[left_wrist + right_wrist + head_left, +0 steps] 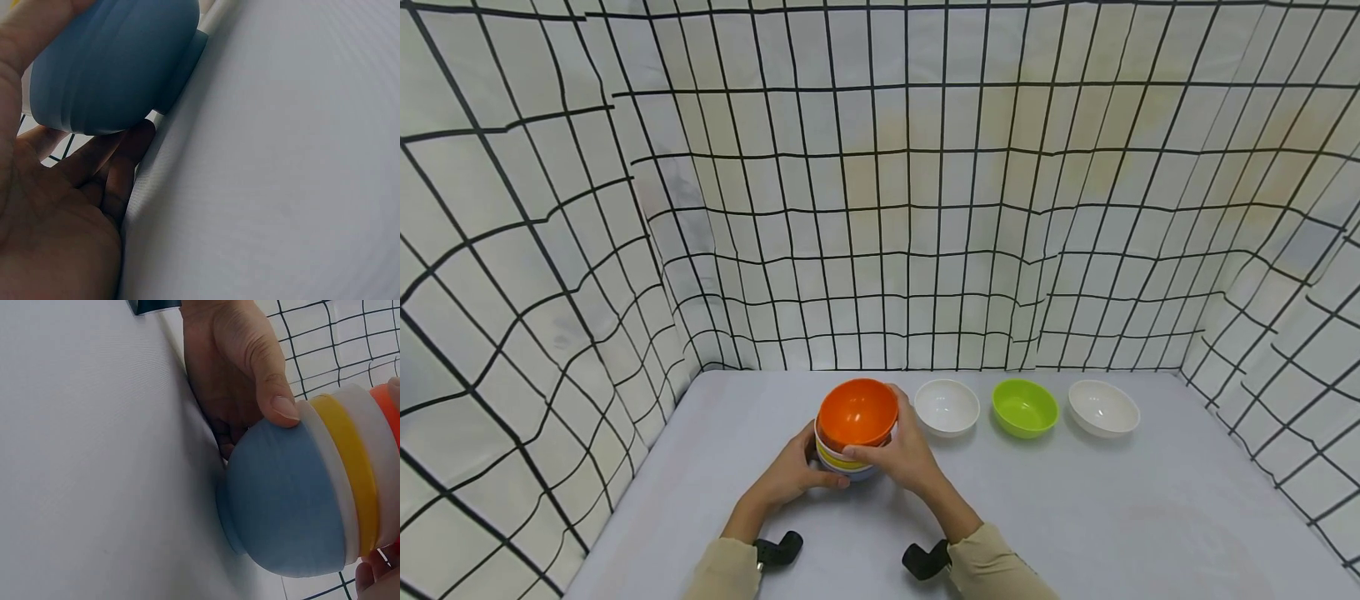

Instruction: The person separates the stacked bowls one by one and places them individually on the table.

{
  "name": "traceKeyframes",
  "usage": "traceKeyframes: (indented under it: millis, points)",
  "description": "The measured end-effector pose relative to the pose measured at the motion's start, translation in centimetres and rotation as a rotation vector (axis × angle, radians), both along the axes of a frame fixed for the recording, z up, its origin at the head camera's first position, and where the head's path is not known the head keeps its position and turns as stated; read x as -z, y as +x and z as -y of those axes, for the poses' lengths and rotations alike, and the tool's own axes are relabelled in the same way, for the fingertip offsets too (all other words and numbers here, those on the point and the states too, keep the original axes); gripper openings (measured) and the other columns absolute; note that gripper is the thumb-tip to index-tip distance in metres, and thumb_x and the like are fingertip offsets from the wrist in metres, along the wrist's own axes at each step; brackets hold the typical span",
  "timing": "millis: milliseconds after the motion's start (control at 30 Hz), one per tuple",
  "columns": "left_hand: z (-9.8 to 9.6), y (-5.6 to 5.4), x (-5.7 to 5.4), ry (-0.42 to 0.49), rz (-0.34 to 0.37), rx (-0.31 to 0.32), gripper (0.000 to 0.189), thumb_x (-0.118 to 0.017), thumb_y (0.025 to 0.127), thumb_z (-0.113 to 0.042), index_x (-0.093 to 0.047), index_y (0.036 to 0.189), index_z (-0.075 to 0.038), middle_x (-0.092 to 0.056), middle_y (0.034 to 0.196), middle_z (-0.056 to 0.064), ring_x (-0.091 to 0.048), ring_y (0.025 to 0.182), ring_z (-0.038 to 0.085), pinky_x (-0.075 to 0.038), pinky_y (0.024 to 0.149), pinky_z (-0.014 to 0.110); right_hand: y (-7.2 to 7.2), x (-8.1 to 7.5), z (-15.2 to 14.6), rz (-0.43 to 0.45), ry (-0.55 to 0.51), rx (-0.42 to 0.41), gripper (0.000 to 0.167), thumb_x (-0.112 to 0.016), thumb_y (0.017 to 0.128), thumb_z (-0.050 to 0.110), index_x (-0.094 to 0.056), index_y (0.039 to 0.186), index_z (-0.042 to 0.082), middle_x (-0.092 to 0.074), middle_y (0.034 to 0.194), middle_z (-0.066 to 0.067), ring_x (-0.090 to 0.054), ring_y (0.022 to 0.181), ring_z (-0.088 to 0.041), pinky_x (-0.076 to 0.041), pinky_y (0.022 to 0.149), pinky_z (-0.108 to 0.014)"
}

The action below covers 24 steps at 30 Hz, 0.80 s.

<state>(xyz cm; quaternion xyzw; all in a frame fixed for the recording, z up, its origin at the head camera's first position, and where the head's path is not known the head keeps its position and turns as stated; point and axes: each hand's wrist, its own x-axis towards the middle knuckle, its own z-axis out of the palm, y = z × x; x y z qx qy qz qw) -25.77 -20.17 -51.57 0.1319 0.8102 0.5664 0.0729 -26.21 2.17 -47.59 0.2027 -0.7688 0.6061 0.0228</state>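
Note:
A stack of nested bowls stands on the white tabletop, left of centre in the head view. At its bottom is a blue bowl point(281, 500). Above that come a white rim point(330, 478), a yellow bowl point(349, 469), another white bowl point(372, 462) and, on top, an orange bowl point(859, 412). My left hand point(793, 479) holds the blue bowl low on the left, thumb in front and fingers behind. My right hand point(910, 450) grips the orange bowl at the right, its thumb across the front near the rim. In the right wrist view, only right-hand fingertips show at the edge.
Right of the stack, a white bowl point(947, 408), a green bowl point(1026, 408) and another white bowl point(1103, 409) stand in a row near the table's point(1075, 517) back edge. White walls with a black grid point(907, 208) enclose the back and sides.

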Motion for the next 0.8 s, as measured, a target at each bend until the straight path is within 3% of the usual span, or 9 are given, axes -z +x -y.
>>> traceKeyframes:
  millis: [267,800]
  points:
    - [0.2,0.0,0.0,-0.004,0.005,-0.006,0.102,-0.095,0.07,-0.027,-0.038,0.155,-0.03,-0.055,0.148,-0.001,-0.051,0.135,0.027,-0.024,0.124,0.063,0.2,-0.7,-0.2,0.003,-0.022,0.012,0.102,-0.093,0.073,0.035,-0.031,0.154,0.028,-0.046,0.149,0.004,-0.047,0.137,-0.021,-0.044,0.115,-0.055]
    - [0.0,-0.1,-0.2,-0.019,0.023,-0.029,0.108,-0.096,0.069,-0.029,-0.035,0.157,-0.025,-0.053,0.151,0.001,-0.046,0.143,0.029,-0.025,0.126,0.058,0.2,-1.8,-0.9,-0.011,-0.108,0.0,0.097,-0.091,0.077,0.027,-0.032,0.154,0.024,-0.048,0.15,0.001,-0.049,0.135,-0.026,-0.047,0.112,-0.056]
